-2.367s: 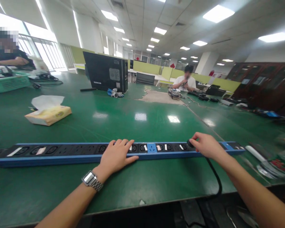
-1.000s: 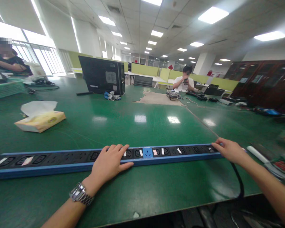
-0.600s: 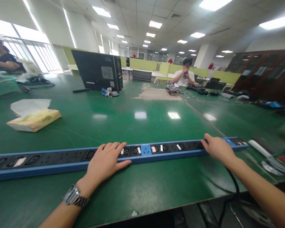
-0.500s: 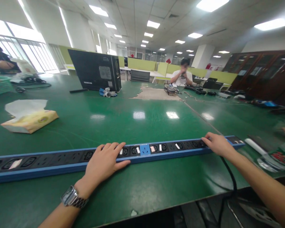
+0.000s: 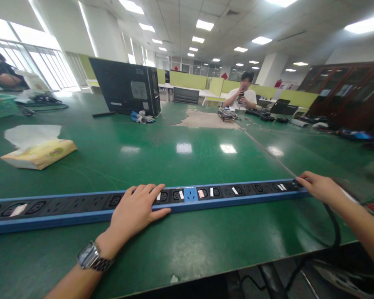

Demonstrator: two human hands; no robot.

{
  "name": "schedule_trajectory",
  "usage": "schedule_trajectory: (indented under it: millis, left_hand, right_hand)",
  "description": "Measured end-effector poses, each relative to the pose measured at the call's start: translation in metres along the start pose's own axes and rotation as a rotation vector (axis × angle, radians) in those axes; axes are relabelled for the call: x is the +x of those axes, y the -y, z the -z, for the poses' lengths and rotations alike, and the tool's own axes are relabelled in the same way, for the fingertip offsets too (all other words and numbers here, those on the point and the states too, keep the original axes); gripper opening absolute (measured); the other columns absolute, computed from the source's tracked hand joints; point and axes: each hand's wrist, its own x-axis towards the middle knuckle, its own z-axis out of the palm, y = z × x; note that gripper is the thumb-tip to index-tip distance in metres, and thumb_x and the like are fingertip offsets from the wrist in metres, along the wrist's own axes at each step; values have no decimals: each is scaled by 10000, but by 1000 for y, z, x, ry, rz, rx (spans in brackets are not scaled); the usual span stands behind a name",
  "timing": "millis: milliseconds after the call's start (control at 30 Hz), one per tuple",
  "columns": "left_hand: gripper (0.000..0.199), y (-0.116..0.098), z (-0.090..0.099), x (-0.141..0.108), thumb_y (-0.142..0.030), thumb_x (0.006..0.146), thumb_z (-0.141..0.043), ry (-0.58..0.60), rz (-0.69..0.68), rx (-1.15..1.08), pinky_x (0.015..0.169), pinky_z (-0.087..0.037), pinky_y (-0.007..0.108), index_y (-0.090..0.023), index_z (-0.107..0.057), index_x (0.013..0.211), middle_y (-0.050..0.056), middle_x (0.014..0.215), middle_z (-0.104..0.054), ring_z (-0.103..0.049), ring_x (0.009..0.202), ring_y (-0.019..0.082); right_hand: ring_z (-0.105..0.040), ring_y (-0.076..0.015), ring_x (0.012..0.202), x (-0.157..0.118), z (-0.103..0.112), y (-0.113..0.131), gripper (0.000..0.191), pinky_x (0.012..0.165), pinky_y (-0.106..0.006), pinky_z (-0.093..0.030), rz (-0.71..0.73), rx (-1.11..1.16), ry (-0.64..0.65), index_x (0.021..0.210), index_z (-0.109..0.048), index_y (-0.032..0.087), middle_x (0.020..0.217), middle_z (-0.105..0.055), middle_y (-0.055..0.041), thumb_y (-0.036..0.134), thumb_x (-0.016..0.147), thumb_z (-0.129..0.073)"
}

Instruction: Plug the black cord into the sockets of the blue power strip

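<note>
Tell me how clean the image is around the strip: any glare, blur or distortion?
Head view: ceiling lights leave glare patches on the table beyond the strip; head view: window at far left washed out; head view: right edge smeared and stretched, and the dark plug at the right hand hard to make out.

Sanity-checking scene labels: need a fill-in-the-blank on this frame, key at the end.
1. The left hand rests on the power strip, whose long edges are ____.
2. The right hand is at the power strip's end on the person's ____ side.
3. The wristwatch is on the ____ wrist.
4. The tabletop is ____.
Missing words: blue; right; left; green.
</note>
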Motion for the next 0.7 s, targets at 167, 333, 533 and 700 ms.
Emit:
schedule_trajectory:
  millis: [167, 333, 533, 700]
  left_hand:
    - [678, 1, -1, 0, -660, 828, -453, 0, -1, 6, 938, -366, 448, -214, -514, 1334, 106, 1211, -634, -557, 1094, 303]
    - [688, 1, -2, 0, -666, 823, -456, -12, -4, 5, 943, -361, 450, -204, -518, 1329, 108, 1211, -631, -555, 1090, 304]
    - [674, 1, -3, -1, -671, 820, -451, -32, -2, -25, 934, -360, 438, -224, -527, 1320, 101, 1190, -640, -561, 1073, 292]
    - [671, 0, -1, -1, -669, 823, -448, -33, -2, -31, 943, -352, 441, -230, -523, 1324, 104, 1198, -636, -557, 1076, 293]
  right_hand:
    - [-575, -219, 697, 1, 4, -2, 201, 671, -295, -362, 7, -26, 171, 891, -544, 232, 797, -648, -105, 394, 908, -425]
    - [-574, -236, 675, 1, 0, 0, 222, 633, -311, -339, 56, -116, 231, 909, -523, 247, 760, -640, -102, 420, 921, -384]
    - [-609, -247, 778, 3, 18, 6, 245, 693, -311, -387, -32, -18, 124, 907, -592, 224, 860, -679, -112, 418, 877, -445]
    - [-601, -217, 697, -3, 58, 56, 288, 645, -302, -385, -5, 78, 149, 831, -641, 222, 751, -682, -84, 466, 837, -487]
